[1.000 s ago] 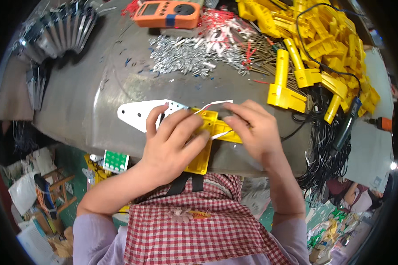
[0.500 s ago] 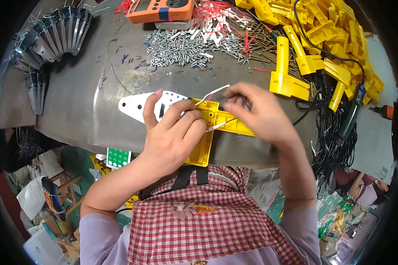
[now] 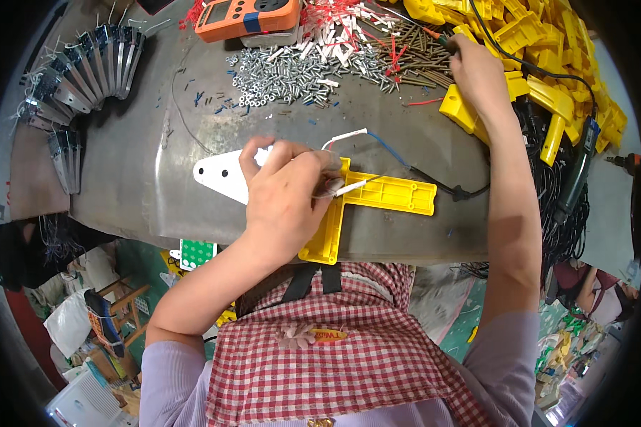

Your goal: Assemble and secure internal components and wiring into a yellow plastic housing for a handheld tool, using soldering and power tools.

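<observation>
My left hand [image 3: 283,196] lies over the junction of a white tapered plate [image 3: 221,174] and a yellow T-shaped plastic housing [image 3: 399,193]. Its fingers are closed around thin wires there; the fingertips partly hide the grip. A white sleeve [image 3: 350,188] sticks out beside the thumb, over the housing. Another white sleeve [image 3: 349,134] sits on a wire that loops up and joins a blue wire [image 3: 386,146] of a black cable [image 3: 438,181]. At the far right, my right hand [image 3: 477,75] is closed on a slim tool [image 3: 443,40] with a dark green handle and orange collar.
Yellow plastic parts [image 3: 534,43] heap up at the far right. Loose screws and nuts [image 3: 285,75], white sleeves and an orange multimeter [image 3: 246,18] lie at the back. Metal pieces with wires [image 3: 100,60] stand fanned at left. Black cables [image 3: 541,192] hang at the right edge.
My right hand has left the wires by the housing and moved up and right to the slim tool. The left hand has shifted slightly right over the wires, and the blue wire now shows.
</observation>
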Action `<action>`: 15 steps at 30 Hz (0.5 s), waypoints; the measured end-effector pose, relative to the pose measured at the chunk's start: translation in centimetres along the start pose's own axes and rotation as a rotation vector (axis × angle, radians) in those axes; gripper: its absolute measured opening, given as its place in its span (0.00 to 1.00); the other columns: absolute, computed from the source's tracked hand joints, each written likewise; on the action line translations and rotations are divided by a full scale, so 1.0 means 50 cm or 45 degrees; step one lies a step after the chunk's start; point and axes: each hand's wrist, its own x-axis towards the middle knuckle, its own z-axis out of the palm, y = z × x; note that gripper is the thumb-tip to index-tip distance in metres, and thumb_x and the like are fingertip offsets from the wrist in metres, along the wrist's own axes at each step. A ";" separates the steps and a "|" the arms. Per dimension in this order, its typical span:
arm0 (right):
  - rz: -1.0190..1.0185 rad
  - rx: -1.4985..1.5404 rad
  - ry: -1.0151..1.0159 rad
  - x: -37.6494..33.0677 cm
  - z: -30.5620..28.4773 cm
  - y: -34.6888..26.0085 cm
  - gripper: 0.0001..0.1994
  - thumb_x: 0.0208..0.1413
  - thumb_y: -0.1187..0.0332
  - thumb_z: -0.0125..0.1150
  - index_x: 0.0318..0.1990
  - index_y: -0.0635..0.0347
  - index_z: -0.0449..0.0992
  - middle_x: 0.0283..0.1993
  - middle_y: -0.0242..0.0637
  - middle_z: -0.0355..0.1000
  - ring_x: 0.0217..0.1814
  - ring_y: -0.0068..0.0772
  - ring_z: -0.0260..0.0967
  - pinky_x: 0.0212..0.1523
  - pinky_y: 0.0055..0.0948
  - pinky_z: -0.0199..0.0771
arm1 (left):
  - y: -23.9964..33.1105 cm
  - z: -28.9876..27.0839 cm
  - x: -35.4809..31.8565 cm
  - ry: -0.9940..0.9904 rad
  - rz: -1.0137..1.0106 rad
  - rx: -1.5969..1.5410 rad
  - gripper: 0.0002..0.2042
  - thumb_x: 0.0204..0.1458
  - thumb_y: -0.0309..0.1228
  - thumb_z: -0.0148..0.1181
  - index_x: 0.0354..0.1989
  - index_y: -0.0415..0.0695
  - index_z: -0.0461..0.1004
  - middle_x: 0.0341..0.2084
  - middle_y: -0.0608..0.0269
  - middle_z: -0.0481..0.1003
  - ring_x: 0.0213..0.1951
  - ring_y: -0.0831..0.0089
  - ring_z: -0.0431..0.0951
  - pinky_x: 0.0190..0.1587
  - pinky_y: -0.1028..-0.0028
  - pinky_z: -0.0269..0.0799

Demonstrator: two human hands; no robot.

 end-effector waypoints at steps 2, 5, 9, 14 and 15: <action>-0.088 -0.118 0.059 -0.019 0.012 0.012 0.11 0.52 0.68 0.52 0.43 0.57 0.73 0.36 0.46 0.75 0.43 0.45 0.72 0.42 0.46 0.66 | 0.004 0.003 0.002 0.047 -0.021 -0.034 0.17 0.30 0.22 0.66 0.32 0.45 0.70 0.27 0.65 0.71 0.36 0.67 0.72 0.53 0.58 0.53; -0.175 -0.253 0.101 -0.029 0.004 0.005 0.11 0.52 0.66 0.56 0.41 0.59 0.73 0.37 0.45 0.73 0.42 0.49 0.71 0.41 0.48 0.68 | 0.007 0.003 0.001 -0.038 0.022 0.034 0.14 0.34 0.25 0.65 0.33 0.49 0.71 0.25 0.74 0.70 0.35 0.74 0.72 0.53 0.59 0.53; 0.013 0.146 0.188 -0.015 0.002 0.003 0.08 0.51 0.68 0.56 0.38 0.59 0.74 0.38 0.46 0.71 0.43 0.52 0.69 0.44 0.45 0.69 | 0.006 -0.002 -0.012 0.016 0.138 0.098 0.15 0.29 0.21 0.65 0.30 0.45 0.71 0.29 0.66 0.74 0.36 0.67 0.72 0.52 0.60 0.54; -0.129 -0.173 0.231 0.002 0.024 0.025 0.07 0.52 0.69 0.52 0.36 0.57 0.75 0.39 0.42 0.71 0.45 0.44 0.69 0.44 0.46 0.66 | 0.006 -0.002 -0.011 -0.045 0.060 0.020 0.15 0.29 0.20 0.64 0.29 0.44 0.70 0.28 0.64 0.73 0.35 0.64 0.71 0.51 0.60 0.55; -0.156 -0.308 0.182 0.009 0.025 0.026 0.08 0.53 0.69 0.50 0.36 0.56 0.76 0.38 0.41 0.72 0.45 0.43 0.69 0.44 0.47 0.65 | 0.005 -0.004 -0.011 -0.035 0.036 -0.013 0.15 0.29 0.20 0.64 0.29 0.44 0.70 0.28 0.64 0.73 0.35 0.63 0.71 0.50 0.60 0.56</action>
